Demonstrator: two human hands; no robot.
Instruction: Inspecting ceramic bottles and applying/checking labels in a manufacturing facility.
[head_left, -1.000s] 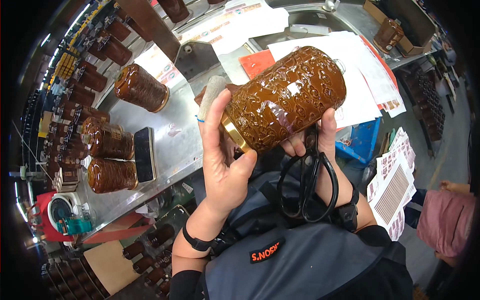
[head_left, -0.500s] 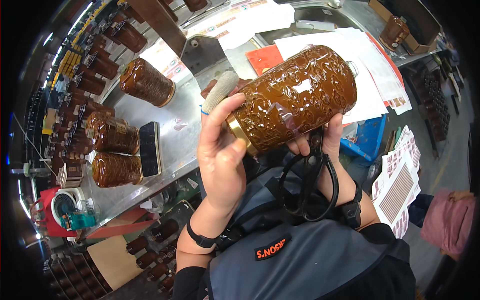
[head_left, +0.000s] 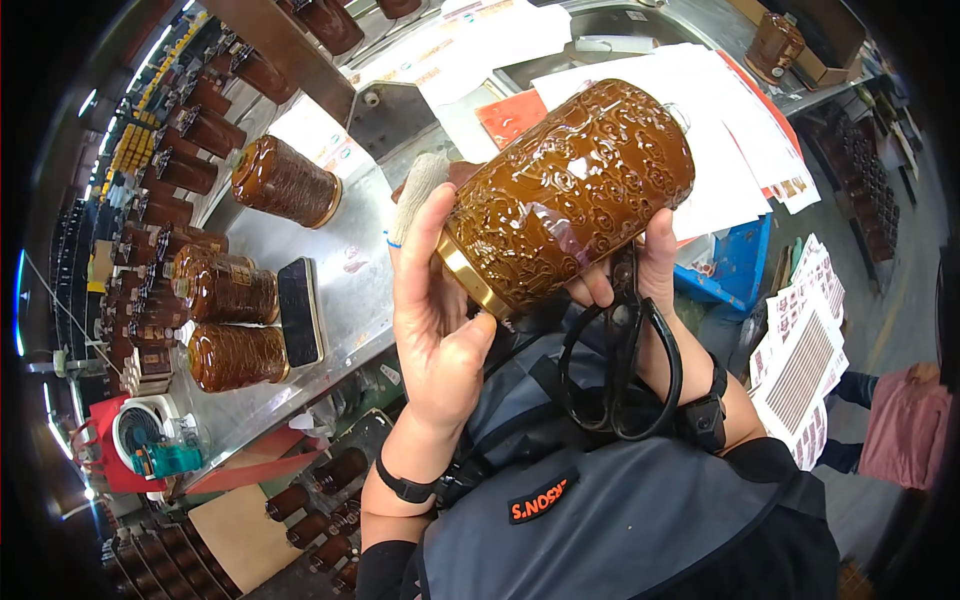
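Note:
A glossy brown bottle [head_left: 575,190] with a raised swirling pattern lies tilted between my hands. My left hand [head_left: 435,310] grips its lower left end, fingers and thumb around the gold band [head_left: 470,278]. A knitted finger sleeve [head_left: 418,198] covers one finger of that hand. My right hand [head_left: 650,268] holds the underside of the bottle near its other end, where a clear knob [head_left: 677,118] sticks out. Black-handled scissors [head_left: 622,360] hang from the same right hand, their loops downward. The bottle hides part of the fingers and the blades.
Similar brown bottles stand on the metal table at left, two of them [head_left: 238,357] beside a phone [head_left: 300,310]. White sheets [head_left: 720,150] and a red packet [head_left: 510,117] lie beyond my hands. A blue bin [head_left: 735,270] is at right; a tape roll [head_left: 140,430] sits lower left.
Both hands have shifted slightly left with the bottle, its gold-banded end now a little lower. The scissors still hang from my right hand. A person in pink at far right has moved slightly.

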